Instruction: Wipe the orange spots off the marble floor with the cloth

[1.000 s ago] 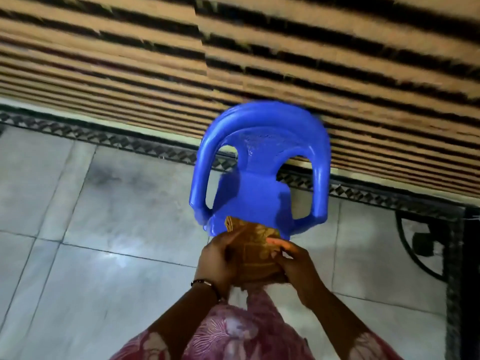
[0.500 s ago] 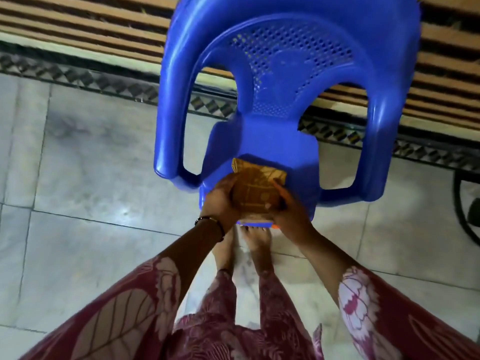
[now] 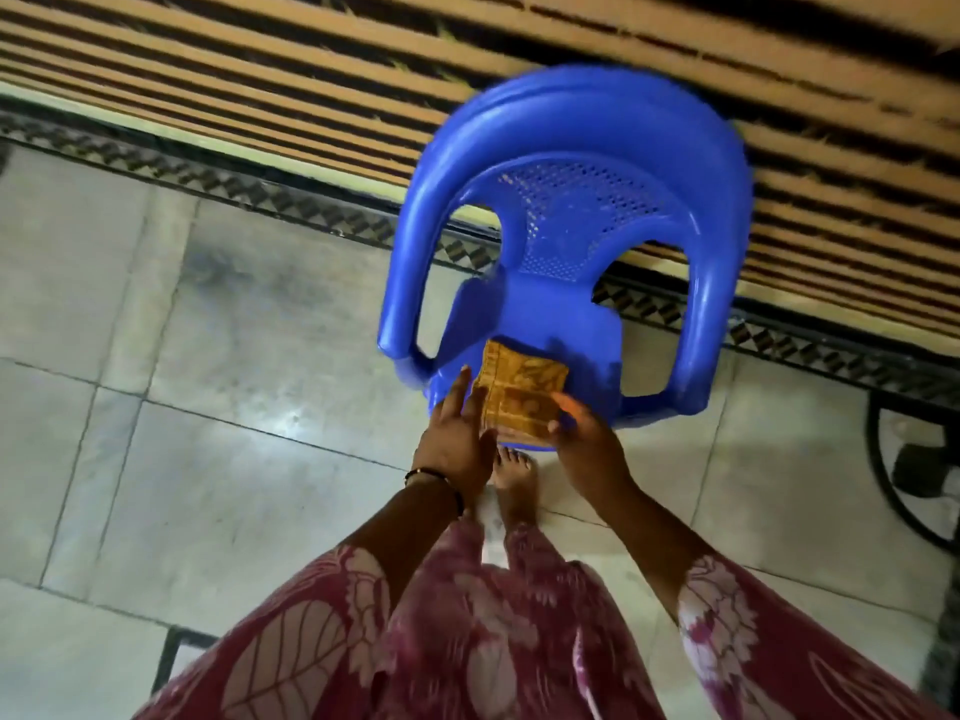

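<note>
A folded orange-brown patterned cloth [image 3: 522, 394] lies on the front of the seat of a small blue plastic chair [image 3: 566, 324]. My left hand [image 3: 457, 439] has straight fingers touching the cloth's left edge. On the cloth's right, my right hand [image 3: 584, 433] has its fingertips at the near corner; I cannot tell whether they pinch it. The grey marble floor [image 3: 218, 356] spreads to the left and around the chair. No orange spots show on the floor in this view.
A striped brown and black mat [image 3: 260, 80] lies beyond a patterned floor border [image 3: 311, 210]. A black fan base [image 3: 919, 459] stands at the right edge. My bare foot [image 3: 514, 485] is just in front of the chair.
The cloth now lies flat on the chair seat. My left hand has opened and slid to its left edge. The view has pulled back and tilted.
</note>
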Demonstrator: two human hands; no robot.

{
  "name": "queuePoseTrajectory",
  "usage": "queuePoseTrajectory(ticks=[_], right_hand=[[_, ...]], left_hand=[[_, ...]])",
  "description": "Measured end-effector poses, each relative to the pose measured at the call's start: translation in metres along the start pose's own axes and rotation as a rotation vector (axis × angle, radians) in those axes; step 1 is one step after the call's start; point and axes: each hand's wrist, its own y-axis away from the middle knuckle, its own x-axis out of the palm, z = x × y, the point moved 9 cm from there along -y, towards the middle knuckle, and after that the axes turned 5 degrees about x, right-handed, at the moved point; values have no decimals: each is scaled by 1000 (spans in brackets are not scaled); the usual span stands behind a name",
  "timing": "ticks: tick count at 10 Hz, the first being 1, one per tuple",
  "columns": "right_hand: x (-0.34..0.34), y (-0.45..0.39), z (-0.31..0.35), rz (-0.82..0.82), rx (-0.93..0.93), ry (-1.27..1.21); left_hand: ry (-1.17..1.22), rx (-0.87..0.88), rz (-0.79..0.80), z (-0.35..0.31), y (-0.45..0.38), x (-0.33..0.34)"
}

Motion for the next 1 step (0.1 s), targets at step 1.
queuePoseTrajectory(ticks=[1], right_hand=[[-37,64,45,-8,-58,-150]], left_hand=[[144,77,-274,-42,56,-70]])
